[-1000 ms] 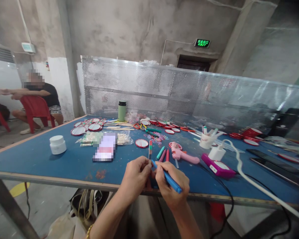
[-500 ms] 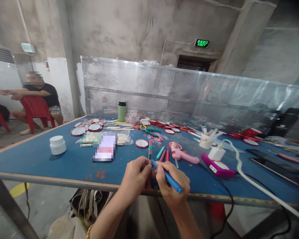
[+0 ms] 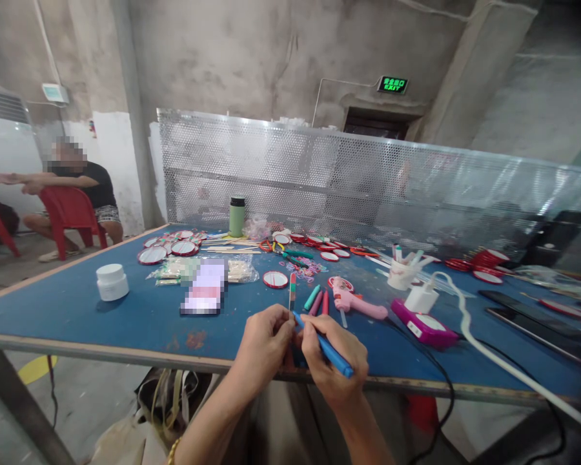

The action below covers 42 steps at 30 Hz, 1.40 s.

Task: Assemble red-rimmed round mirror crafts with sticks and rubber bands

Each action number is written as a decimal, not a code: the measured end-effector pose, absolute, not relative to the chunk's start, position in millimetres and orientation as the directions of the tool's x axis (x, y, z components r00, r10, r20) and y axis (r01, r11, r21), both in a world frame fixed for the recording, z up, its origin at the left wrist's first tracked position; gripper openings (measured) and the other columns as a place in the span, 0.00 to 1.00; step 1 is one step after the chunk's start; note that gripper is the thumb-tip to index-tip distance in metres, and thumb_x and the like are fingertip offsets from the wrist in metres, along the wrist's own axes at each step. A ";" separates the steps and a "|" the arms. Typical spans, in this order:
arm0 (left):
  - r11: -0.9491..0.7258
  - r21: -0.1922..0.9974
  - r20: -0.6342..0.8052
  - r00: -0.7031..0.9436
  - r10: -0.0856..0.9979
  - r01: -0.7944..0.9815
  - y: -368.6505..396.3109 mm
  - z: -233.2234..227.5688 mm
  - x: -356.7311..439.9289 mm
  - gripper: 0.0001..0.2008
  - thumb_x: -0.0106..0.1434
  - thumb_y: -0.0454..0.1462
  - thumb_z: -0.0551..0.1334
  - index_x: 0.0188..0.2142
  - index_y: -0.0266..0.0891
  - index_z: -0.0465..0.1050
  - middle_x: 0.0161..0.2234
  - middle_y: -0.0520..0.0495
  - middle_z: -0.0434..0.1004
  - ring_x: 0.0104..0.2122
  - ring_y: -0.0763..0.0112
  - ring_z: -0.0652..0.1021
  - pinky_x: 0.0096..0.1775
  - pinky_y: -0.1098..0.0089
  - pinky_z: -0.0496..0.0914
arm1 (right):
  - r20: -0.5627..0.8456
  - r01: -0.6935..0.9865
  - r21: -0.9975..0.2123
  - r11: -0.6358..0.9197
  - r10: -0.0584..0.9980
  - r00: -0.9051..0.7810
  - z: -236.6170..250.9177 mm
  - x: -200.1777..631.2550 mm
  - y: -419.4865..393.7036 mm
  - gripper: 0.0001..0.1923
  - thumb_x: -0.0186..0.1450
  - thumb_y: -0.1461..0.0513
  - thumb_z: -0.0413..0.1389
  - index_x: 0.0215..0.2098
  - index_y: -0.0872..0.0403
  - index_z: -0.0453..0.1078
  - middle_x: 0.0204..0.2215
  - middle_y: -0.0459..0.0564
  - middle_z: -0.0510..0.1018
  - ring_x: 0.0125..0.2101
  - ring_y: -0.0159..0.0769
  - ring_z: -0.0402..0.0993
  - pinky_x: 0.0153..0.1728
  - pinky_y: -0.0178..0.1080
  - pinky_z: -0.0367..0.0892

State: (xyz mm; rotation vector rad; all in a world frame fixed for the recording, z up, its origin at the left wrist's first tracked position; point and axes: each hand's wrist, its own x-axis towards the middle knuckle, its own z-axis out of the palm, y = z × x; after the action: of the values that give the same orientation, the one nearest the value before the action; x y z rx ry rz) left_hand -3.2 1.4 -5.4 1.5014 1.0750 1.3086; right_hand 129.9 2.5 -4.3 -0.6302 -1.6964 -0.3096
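Observation:
My left hand [image 3: 266, 339] is closed on a flat wooden stick [image 3: 292, 290], held upright, with red, green and dark bands coloured on its upper part. Between the fingers of my right hand [image 3: 336, 358] is a blue marker [image 3: 334, 356], its tip at the stick's edge just above my left fingertips. Just beyond my hands lie a teal marker [image 3: 312, 297], a purple one and a pinkish-red one [image 3: 325, 301]. A pink hot glue gun [image 3: 356, 301] rests to their right. The lower end of the stick is hidden by my left fingers.
On the blue table [image 3: 145, 329] are a white jar [image 3: 112, 282], a phone [image 3: 204, 286], bagged sticks [image 3: 242, 268], a green bottle [image 3: 237, 216], round red-rimmed pieces [image 3: 275, 279], a cup of pens [image 3: 401, 274] and a purple box [image 3: 423, 321] with cables. A person sits at far left.
The blue marker's tip has shifted slightly left against the stick, and my right hand has moved a little with it. My left hand keeps its hold.

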 end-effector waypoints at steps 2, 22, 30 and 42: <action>-0.275 0.958 0.270 0.071 0.960 0.083 1.0 -5.1 -2.7 0.11 0.62 0.42 0.56 0.24 0.41 0.63 0.14 0.57 0.63 0.13 0.73 0.70 0.17 0.76 0.60 | 0.961 0.553 -0.137 0.822 0.245 -0.126 -4.2 129.5 2.6 0.07 0.66 0.68 0.54 0.37 0.53 0.74 0.27 0.47 0.82 0.26 0.32 0.79 0.31 0.33 0.72; -0.309 0.946 0.303 0.066 0.951 0.102 0.9 -5.0 -3.2 0.10 0.61 0.39 0.55 0.24 0.41 0.63 0.16 0.56 0.67 0.14 0.74 0.71 0.17 0.76 0.61 | 0.955 0.536 -0.136 0.833 0.254 -0.153 -6.0 131.2 3.3 0.07 0.66 0.69 0.54 0.35 0.54 0.73 0.26 0.47 0.80 0.26 0.32 0.78 0.32 0.34 0.70; -0.292 0.955 0.287 0.081 0.954 0.054 1.8 -6.6 -2.8 0.10 0.62 0.40 0.56 0.25 0.41 0.63 0.17 0.56 0.68 0.13 0.74 0.71 0.16 0.76 0.62 | 0.955 0.552 -0.137 0.822 0.257 -0.145 -5.3 131.6 3.4 0.07 0.66 0.69 0.54 0.36 0.55 0.73 0.27 0.47 0.81 0.26 0.30 0.78 0.32 0.32 0.70; -0.280 0.959 0.276 0.082 0.958 0.040 -0.2 -5.1 -2.6 0.11 0.62 0.42 0.57 0.26 0.41 0.63 0.16 0.57 0.67 0.13 0.73 0.71 0.16 0.76 0.61 | 0.963 0.560 -0.131 0.818 0.239 -0.124 -6.2 130.5 2.8 0.06 0.66 0.69 0.55 0.36 0.55 0.73 0.26 0.47 0.81 0.26 0.31 0.78 0.32 0.32 0.70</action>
State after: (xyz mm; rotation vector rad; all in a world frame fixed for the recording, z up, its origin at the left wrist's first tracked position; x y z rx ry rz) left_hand -2.6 -0.2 -5.1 1.4883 1.0436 1.3299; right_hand 130.5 2.8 -6.2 -0.6271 -1.7082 -0.3076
